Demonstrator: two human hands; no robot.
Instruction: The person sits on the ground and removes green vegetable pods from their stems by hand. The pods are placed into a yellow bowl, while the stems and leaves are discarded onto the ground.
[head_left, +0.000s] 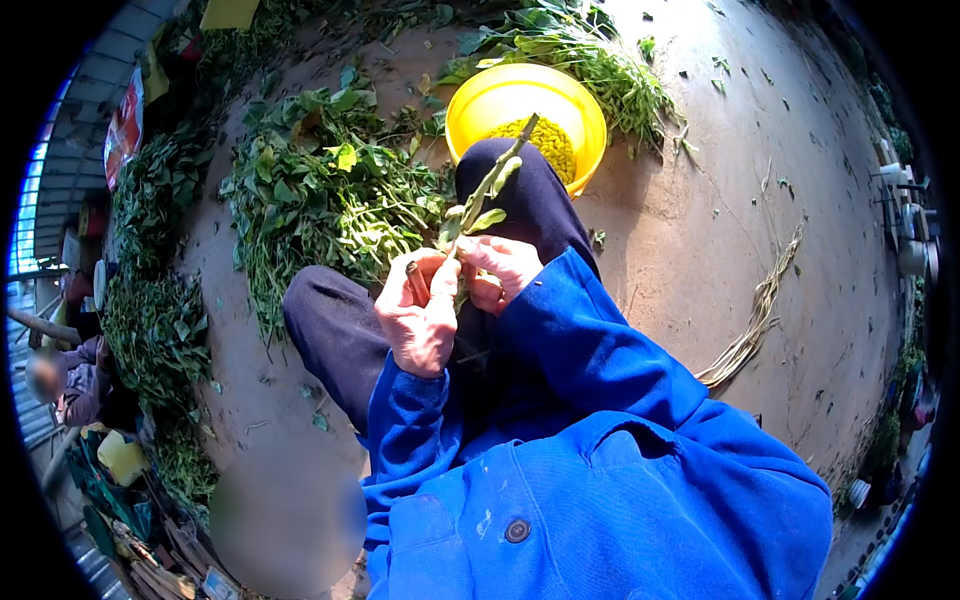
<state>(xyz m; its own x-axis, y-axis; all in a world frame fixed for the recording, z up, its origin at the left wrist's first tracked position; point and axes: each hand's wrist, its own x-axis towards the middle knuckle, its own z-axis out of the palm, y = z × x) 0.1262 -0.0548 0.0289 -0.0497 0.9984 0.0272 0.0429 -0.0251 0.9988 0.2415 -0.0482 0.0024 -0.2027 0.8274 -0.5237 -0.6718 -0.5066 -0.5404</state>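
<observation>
My left hand (424, 315) is closed around the lower part of a green plant stalk (481, 189) that bears several plump pods, probably soybean. The stalk slants up and to the right, over my knee. A short reddish-brown rod-like piece (417, 283) sticks out between the fingers of that same hand; what it is I cannot tell. Thumb and fingers of my right hand (504, 270) pinch at the stalk, close beside the left fingertips. Beyond my right knee stands a yellow plastic basin (517, 84), with many yellow-green pods (553, 146) in its bottom.
A heap of leafy podded plants (315, 187) lies beyond my left knee. More cut plants (592, 60) lie behind the basin, and others (157, 337) line the left side. Bare stalks (757, 319) rest on the concrete floor at right. Another person (82, 379) is at far left.
</observation>
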